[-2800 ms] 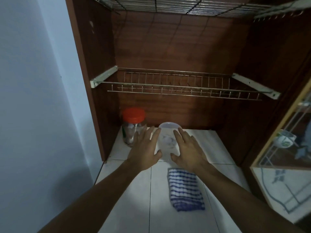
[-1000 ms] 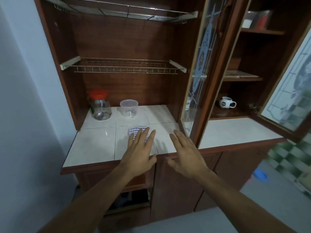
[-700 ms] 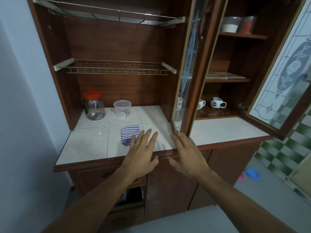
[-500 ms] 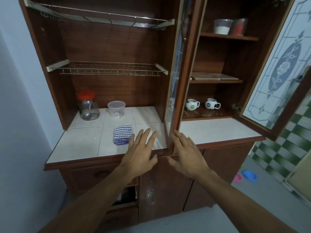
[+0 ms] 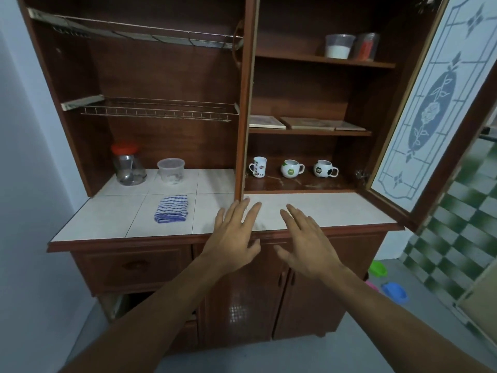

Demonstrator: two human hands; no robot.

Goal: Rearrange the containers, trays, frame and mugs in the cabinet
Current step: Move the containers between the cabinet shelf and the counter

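1. Step: between moves, nothing picked up. Judged as lining up on the open right side of the cabinet (image 5: 247, 103), before any reach.
2. Left hand (image 5: 234, 238): fingers straight and spread, holding nothing, over the front edge of the worktop (image 5: 336, 208). Right hand (image 5: 309, 243): same, fingers apart, empty, just beside the left.
3. Task things, right side: tall mug (image 5: 258, 167), green-patch mug (image 5: 291, 168) and black-patch mug (image 5: 325, 168) in a row on the bottom shelf, apart from each other. A pale flat frame or tray (image 5: 266, 121) and two brown boards (image 5: 306, 123) lie flat on the middle shelf; can't tell which is which. White-filled tub (image 5: 339, 46) and red-filled tub (image 5: 367, 46) sit side by side on the top shelf.
4. Task things, left side: red-lid jar (image 5: 127, 164) and clear tub (image 5: 171, 170) at the back of the worktop, striped cloth (image 5: 172, 208) in front of them.
5. Next move, my guess: reach forward past the worktop into a shelf; the mugs are nearest. Needs care with the open glass door (image 5: 435, 103) on the right and the centre post.
6. Writing: logos on all three mugs, too small to read. No label readable on the tubs or jar.
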